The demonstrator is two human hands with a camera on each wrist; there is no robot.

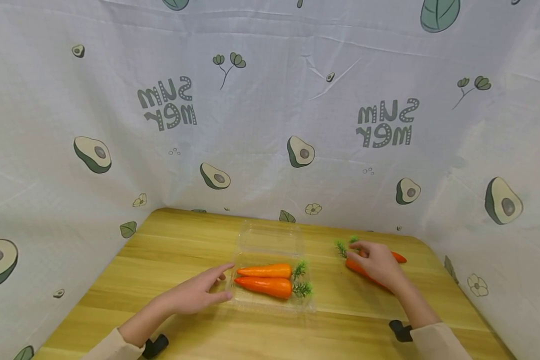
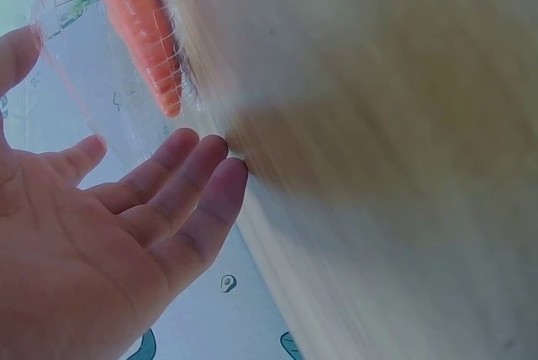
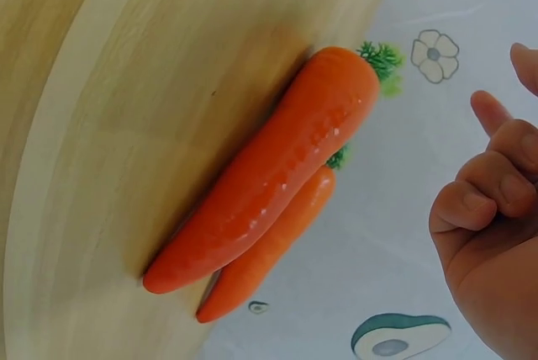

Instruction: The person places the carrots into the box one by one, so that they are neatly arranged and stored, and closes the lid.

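Two orange carrots with green tops, a rear one [image 1: 265,271] and a front one [image 1: 267,287], lie side by side in a clear plastic box [image 1: 270,304] with its lid folded back. At the box's left side is my left hand [image 1: 193,295], fingers spread and relaxed, holding nothing. In the left wrist view its fingertips [image 2: 223,179] are close to the box; contact is unclear. My right hand [image 1: 378,260] hovers over two more carrots on the table, the larger carrot [image 3: 269,175] and the smaller carrot [image 3: 273,246]. Its fingers are loosely bent, apart from both carrots.
The wooden table [image 1: 198,230] has rounded back corners. White cloth [image 1: 261,110] printed with avocados and leaves hangs behind and at both sides. Black wrist-camera mounts show at the left wrist [image 1: 155,346] and the right wrist [image 1: 400,331].
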